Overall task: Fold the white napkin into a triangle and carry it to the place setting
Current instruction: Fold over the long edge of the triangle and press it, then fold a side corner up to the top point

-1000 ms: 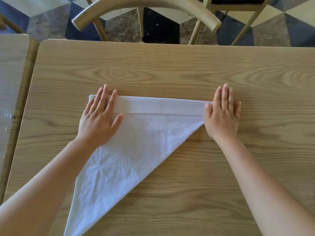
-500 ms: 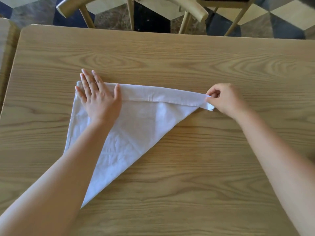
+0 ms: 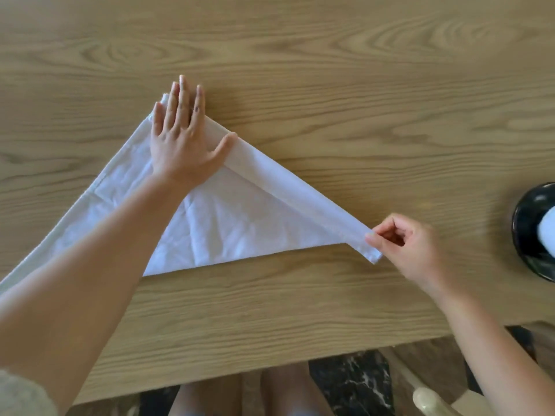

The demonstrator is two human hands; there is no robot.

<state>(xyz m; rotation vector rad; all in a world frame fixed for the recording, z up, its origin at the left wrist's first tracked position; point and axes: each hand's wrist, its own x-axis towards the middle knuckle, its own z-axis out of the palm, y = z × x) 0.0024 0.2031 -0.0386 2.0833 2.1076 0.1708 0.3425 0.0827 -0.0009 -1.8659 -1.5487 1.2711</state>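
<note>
Pinning the napkin flat on the bench, the left hand lies open-palmed near its apex while the right hand pinches the folded band's corner; keeping that band taut should crease it evenly.

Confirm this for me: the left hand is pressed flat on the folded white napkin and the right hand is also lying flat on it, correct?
Not quite. In the head view the left hand is pressed flat on the white napkin, but the right hand is not flat: its fingertips pinch the napkin's right corner.
</note>
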